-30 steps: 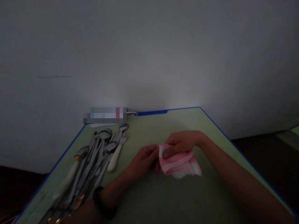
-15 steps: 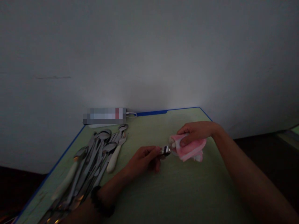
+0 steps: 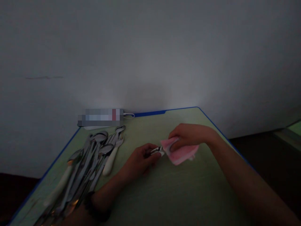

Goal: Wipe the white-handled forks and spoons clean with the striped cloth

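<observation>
Clamped between the thumb and fingers of a person's left hand, a shiny metal utensil sits above a pale green table, its right end at the edge of a pink-and-white cloth. Whether the utensil runs on into the folds cannot be told.

Far left of the grip, a dark streak marks the gray wall. Below it and well left of the hands, a white handle slants along the outer side of a heap of cutlery. A dark bracelet circles the wrist behind the grip. Beyond the heap, farther from the person than the grip, stands a blurred-out box. A white-handled fork lies on the heap's side nearest the grip. Past the fork, a white cord loops beside the box, and blue edging borders the table beyond the hands.

Immediately right of the utensil, the right hand clasps the cloth, thumb pressed on top, the forearm reaching in from the lower right.
</observation>
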The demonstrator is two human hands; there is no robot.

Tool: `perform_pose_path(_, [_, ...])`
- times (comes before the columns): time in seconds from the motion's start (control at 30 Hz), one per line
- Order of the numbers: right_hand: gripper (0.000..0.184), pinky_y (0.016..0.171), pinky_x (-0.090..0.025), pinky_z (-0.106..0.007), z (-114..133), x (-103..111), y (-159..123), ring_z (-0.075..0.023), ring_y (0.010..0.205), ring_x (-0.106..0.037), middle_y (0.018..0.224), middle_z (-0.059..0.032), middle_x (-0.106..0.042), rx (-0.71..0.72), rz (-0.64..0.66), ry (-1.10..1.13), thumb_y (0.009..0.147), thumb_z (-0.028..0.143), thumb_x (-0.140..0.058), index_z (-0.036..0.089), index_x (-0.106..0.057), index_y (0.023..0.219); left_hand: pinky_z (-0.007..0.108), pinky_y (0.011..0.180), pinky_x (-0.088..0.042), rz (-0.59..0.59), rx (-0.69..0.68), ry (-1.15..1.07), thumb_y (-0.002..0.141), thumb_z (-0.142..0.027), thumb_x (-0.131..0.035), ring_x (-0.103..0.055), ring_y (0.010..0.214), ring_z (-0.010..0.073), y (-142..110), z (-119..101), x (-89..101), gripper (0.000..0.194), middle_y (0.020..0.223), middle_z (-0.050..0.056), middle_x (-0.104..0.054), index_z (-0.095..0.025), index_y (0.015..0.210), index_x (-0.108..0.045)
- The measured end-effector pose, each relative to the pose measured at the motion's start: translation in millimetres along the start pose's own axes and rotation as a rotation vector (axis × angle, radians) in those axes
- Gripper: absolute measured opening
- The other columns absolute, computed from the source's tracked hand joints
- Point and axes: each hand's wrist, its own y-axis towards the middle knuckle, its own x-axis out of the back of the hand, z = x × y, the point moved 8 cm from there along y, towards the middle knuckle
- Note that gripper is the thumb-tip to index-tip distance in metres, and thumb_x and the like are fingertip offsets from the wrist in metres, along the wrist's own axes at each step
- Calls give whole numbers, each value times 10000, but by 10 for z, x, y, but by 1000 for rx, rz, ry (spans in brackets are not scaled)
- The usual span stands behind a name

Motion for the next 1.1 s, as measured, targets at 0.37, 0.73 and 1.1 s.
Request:
perform_pose_path(0.37, [312,491,-271,-240,289,-249,194,-164,634,-563,806,-93,-670,42,54,-170,819,334,-382,153,-632,867,191,506,-353,-56,-177,179,846,-345,-467,-468,518,99,-67,-193,-63,189,572,-54,-525,-174,795,-530])
perform_pose_path(0.73, [364,537,-320,-236,216,-163,128,-147,658,-540,818,-85,-646,107,43,-18,849,427,-372,143,-599,871,200,458,-302,-105,-135,190,884,-432,-351,-409,476,99,-78,-178,-13,395,519,-46,-448,-164,663,-539])
perform_pose_path(1.1, [342,501,-311,-230,153,-191,92,-147,625,-553,790,-75,-659,-3,58,-86,820,417,-418,151,-627,870,199,475,-322,-122,-175,274,896,-378,-345,-437,480,101,-88,-171,-41,340,537,-45,-475,-179,679,-515])
